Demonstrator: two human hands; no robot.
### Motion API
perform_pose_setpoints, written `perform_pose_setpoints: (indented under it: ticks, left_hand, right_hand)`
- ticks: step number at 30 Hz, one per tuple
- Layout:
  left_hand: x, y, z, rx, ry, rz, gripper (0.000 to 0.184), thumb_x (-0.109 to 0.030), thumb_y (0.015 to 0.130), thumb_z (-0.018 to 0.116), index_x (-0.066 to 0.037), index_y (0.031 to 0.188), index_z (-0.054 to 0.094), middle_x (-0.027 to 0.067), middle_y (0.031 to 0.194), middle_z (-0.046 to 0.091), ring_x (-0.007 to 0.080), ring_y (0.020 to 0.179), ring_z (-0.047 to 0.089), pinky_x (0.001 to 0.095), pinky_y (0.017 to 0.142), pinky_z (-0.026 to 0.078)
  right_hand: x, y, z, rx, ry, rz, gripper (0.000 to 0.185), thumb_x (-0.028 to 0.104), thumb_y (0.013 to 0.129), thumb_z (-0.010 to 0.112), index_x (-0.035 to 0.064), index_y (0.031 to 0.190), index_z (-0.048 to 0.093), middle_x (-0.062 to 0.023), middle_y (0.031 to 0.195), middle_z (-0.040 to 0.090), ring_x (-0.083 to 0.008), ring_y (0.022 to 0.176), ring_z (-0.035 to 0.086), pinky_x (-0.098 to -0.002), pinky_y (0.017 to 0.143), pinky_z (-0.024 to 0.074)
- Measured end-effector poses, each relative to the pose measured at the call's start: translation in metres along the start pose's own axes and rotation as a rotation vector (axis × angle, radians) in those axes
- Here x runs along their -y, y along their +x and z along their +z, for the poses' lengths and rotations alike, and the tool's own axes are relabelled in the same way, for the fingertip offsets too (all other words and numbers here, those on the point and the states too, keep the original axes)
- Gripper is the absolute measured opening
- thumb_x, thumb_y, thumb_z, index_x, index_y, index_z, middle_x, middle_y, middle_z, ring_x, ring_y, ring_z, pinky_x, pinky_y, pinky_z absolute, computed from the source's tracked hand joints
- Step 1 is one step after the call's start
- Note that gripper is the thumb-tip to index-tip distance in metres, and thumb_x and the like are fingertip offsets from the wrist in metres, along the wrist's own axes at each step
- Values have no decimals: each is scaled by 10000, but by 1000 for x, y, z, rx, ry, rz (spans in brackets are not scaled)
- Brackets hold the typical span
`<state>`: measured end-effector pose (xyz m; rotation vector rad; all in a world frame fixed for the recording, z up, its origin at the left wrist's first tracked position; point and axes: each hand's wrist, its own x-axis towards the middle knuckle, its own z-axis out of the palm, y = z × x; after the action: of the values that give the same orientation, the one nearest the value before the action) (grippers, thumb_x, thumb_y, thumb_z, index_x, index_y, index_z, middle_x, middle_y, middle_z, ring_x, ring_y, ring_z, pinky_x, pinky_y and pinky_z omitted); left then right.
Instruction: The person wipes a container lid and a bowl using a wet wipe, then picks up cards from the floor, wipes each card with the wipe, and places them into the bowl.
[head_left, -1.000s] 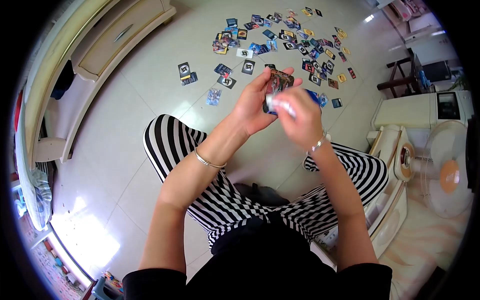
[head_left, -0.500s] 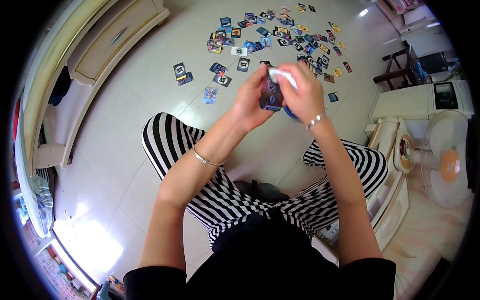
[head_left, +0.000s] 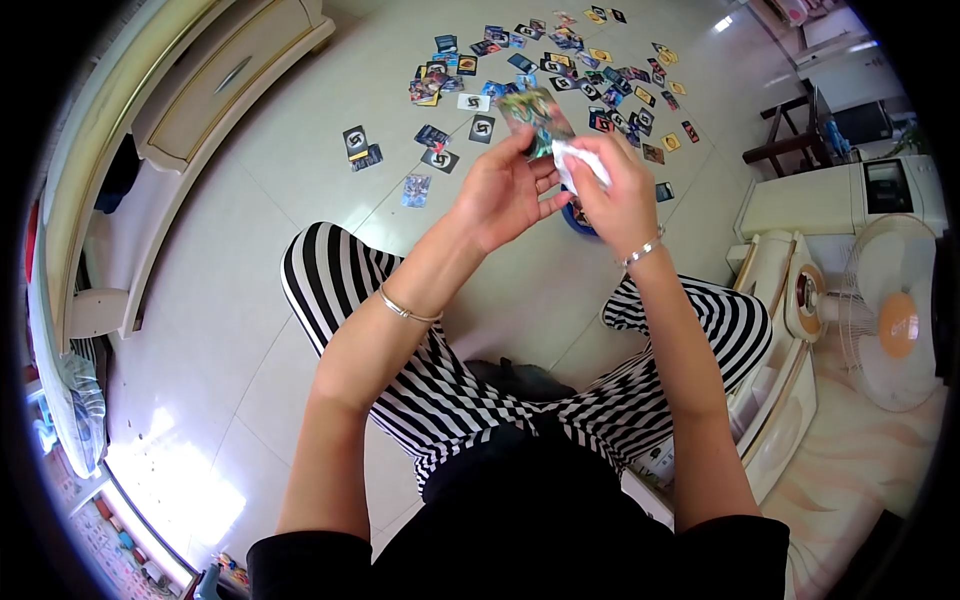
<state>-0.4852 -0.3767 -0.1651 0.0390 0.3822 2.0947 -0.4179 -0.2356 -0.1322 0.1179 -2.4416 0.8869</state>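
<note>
My left hand (head_left: 500, 195) holds a colourful picture card (head_left: 535, 115) by its lower left part, thumb on top, the other fingers partly spread. At the card's lower right corner, my right hand (head_left: 618, 195) pinches a crumpled white cloth or tissue (head_left: 582, 165) that touches the card. Below the hands a blue round object (head_left: 578, 219) shows in part, mostly hidden by my right hand. Many cards lie scattered on the floor beyond, among them a black one with a white emblem (head_left: 481, 129) and a bluish one (head_left: 416, 191) nearer to me.
A cream drawer cabinet (head_left: 225, 85) curves along the left. At the right are a fan (head_left: 898, 325), a dark chair (head_left: 780, 140) and a cream cabinet (head_left: 810, 205). My striped legs (head_left: 335, 280) lie bent on both sides of the tiled floor (head_left: 250, 250).
The card in my left hand has turned and risen, its bright face now showing. The left fingers have spread. My right hand has moved slightly down with the white cloth.
</note>
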Motion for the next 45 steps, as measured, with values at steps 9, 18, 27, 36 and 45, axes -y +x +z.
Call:
perform_pose_setpoints:
  ticks: [9,18,27,36,45]
  left_hand:
    - [-6,0,-12,-178,386,48,223,-189,939,455,-29,1080,517,87,1032,600,179,973,572,355,824,474]
    - [19,-13,-8,360,-199,-351,167,-221,885,475,-58,912,499,34,772,450,187,725,468,367,743,442]
    - [20,-8,5,148,30,-145,621,-540,910,341,-46,1278,419,182,1224,495,355,1106,515,489,928,432]
    - [20,-5,-5,5,388,-78,576,-571,933,269,-149,1286,439,108,1190,561,299,1037,581,435,857,490]
    - [16,-2,0,-15,55,-87,492,-469,965,270,-87,1165,507,98,1090,607,229,953,604,395,828,491]
  right_hand:
    - [-9,-41,-14,289,380,233,150,113,794,629,34,918,598,-64,852,604,-208,752,610,-299,666,481]
    - [-28,1,-21,255,1348,538,497,255,855,615,-45,1220,466,6,766,560,-55,596,525,-196,472,422]
    - [-5,21,-28,305,785,681,212,196,823,667,36,719,572,6,688,585,-47,602,504,-211,513,402]
    - [-29,6,-10,315,309,549,285,268,796,703,14,776,575,-45,695,604,-78,599,531,-237,515,425]
    - [-5,23,5,32,-131,-102,175,119,809,634,39,956,580,-95,860,604,-197,728,618,-288,617,481]
